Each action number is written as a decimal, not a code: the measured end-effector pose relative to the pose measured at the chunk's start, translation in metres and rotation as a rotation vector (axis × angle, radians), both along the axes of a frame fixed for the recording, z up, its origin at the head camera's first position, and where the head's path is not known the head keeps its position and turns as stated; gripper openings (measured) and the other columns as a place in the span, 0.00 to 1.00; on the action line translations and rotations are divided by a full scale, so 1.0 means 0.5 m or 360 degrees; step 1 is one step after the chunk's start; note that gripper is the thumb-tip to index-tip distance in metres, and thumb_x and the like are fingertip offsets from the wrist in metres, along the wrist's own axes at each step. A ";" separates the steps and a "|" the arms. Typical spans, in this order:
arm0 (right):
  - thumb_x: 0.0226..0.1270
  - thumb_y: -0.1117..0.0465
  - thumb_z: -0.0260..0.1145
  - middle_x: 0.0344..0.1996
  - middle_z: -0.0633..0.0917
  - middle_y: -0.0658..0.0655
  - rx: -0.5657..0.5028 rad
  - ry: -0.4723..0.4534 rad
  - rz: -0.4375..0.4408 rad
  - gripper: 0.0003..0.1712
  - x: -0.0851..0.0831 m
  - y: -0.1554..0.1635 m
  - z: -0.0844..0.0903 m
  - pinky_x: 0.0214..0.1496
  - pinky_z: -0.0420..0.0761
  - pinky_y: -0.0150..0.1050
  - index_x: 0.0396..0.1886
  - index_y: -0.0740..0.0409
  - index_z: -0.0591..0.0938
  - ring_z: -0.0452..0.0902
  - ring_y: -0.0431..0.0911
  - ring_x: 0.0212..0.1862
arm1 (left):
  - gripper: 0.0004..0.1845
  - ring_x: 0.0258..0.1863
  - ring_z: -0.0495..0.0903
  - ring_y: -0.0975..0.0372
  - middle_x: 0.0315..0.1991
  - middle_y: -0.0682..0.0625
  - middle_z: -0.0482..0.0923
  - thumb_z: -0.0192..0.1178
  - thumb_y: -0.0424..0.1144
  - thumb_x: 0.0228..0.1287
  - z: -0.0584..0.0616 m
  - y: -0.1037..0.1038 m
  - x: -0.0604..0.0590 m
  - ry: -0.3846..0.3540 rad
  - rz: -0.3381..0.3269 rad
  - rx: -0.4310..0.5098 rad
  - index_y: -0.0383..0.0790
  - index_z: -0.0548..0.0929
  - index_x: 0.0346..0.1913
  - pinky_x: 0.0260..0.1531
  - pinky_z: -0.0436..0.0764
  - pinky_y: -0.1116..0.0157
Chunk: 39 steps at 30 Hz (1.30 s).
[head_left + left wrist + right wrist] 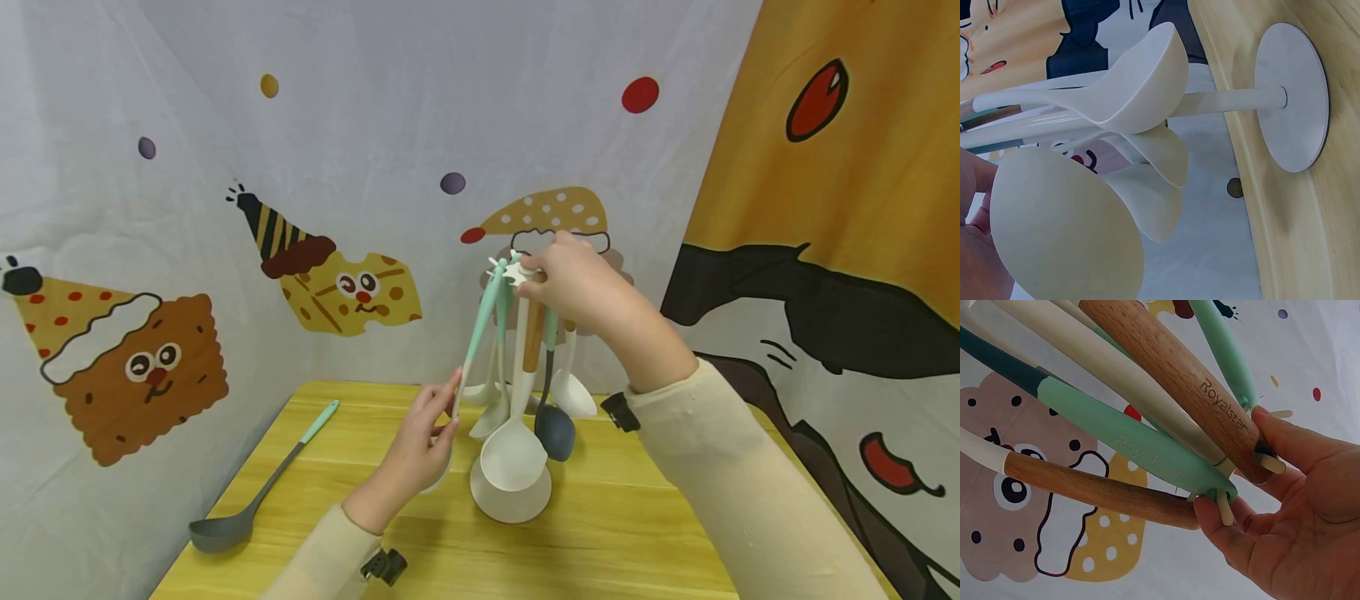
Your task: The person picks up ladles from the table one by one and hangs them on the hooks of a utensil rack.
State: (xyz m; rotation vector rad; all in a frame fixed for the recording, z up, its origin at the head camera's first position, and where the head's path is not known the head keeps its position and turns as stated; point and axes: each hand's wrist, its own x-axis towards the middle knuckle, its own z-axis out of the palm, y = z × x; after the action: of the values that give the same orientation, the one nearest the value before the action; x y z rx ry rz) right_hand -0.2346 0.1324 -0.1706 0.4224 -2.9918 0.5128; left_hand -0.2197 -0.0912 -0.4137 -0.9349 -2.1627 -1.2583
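Note:
A white utensil rack (512, 500) with a round base stands on the table, several kitchen tools hanging from its top hooks. My left hand (420, 442) pinches the pale shaft of a mint-handled spoon (483, 321). That spoon's upper end is at the hooks, and its broad cream head (1066, 225) shows in the left wrist view. At the rack's top, my right hand (577, 275) grips the white hook crown (516, 271). In the right wrist view, its fingers (1213, 531) reach around hooks beside a wooden handle (1179, 381) and another mint handle (1141, 447).
A grey ladle (225, 529) with a mint handle lies at the table's left. On the rack hang a white ladle (513, 457) in front, a dark blue-grey tool (557, 433) and a white one (573, 394) at the right. A printed cloth (360, 108) hangs behind.

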 end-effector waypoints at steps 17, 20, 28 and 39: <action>0.81 0.54 0.63 0.61 0.73 0.67 -0.0005 -0.0011 -0.0012 0.29 0.006 0.003 0.003 0.50 0.80 0.50 0.76 0.57 0.74 0.70 0.60 0.57 | 0.37 0.45 0.78 0.53 0.46 0.38 0.72 0.59 0.17 0.68 -0.023 0.054 -0.019 -0.0016 0.0009 0.0075 0.29 0.63 0.79 0.43 0.91 0.62; 0.80 0.54 0.63 0.60 0.73 0.67 -0.0014 -0.0002 -0.0006 0.29 0.006 0.003 0.001 0.49 0.81 0.50 0.75 0.57 0.74 0.71 0.59 0.55 | 0.37 0.45 0.78 0.54 0.47 0.39 0.72 0.59 0.18 0.70 -0.022 0.055 -0.016 -0.0080 0.0017 0.0073 0.30 0.62 0.79 0.44 0.90 0.61; 0.81 0.54 0.63 0.61 0.72 0.66 -0.0027 -0.0024 -0.0032 0.29 0.012 0.010 -0.001 0.39 0.82 0.46 0.76 0.56 0.74 0.71 0.60 0.55 | 0.36 0.44 0.78 0.52 0.47 0.38 0.72 0.60 0.19 0.70 -0.023 0.066 -0.017 -0.0018 0.0013 0.0011 0.29 0.62 0.79 0.43 0.90 0.64; 0.80 0.54 0.64 0.59 0.74 0.67 -0.0025 0.0019 -0.0009 0.29 0.008 0.004 -0.005 0.44 0.80 0.48 0.75 0.57 0.75 0.69 0.60 0.56 | 0.36 0.46 0.78 0.51 0.48 0.37 0.72 0.59 0.19 0.71 -0.031 0.065 -0.021 -0.0059 0.0025 0.0027 0.30 0.61 0.80 0.44 0.90 0.62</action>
State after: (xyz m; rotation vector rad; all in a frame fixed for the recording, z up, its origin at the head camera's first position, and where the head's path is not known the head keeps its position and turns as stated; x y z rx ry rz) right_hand -0.2307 0.1344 -0.1729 0.4138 -2.9744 0.5310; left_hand -0.2304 -0.0587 -0.4292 -0.8929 -2.1796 -1.2943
